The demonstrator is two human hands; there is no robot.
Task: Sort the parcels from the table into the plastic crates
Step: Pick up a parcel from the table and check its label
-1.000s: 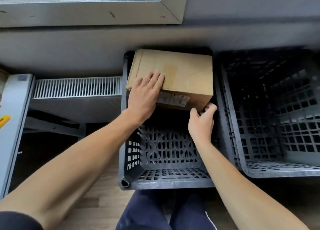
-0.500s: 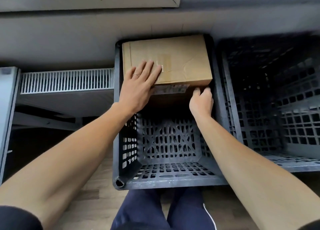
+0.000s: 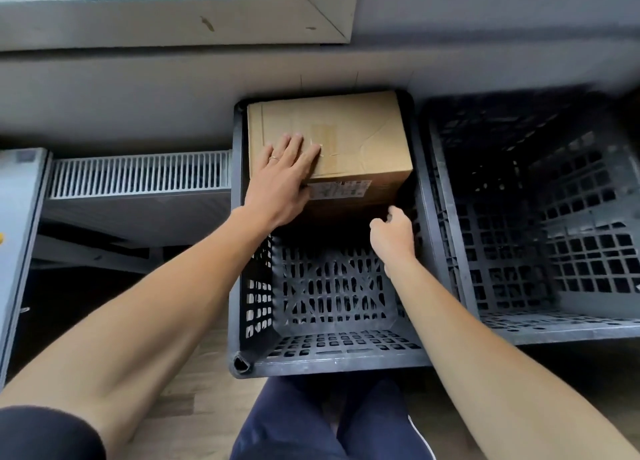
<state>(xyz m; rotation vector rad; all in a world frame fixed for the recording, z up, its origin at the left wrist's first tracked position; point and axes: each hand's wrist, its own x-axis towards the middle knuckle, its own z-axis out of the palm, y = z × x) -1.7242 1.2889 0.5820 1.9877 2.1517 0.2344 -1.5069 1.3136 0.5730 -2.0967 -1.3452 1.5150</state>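
A brown cardboard parcel [image 3: 360, 137] with a white label on its near face sits at the far end of the left black plastic crate [image 3: 332, 364]. My left hand [image 3: 284, 179] lies flat on the parcel's top near its left front corner, fingers straight, a ring on one finger. My right hand [image 3: 393, 234] hovers inside the crate just below the parcel's shadowed right front corner. Its fingers are loosely curled and I see no grip on the parcel.
A second black crate [image 3: 554, 328] stands against the first on the right, with nothing visible inside. A white radiator [image 3: 138, 174] sits left of the crates under a window sill [image 3: 173, 26]. A grey panel edge [image 3: 17, 234] runs down the far left. My legs [image 3: 329, 421] are right in front of the crate.
The parcel has gone from tilted above the crate to level inside it at the far end. My right hand has come off its lower edge and drawn back a little.
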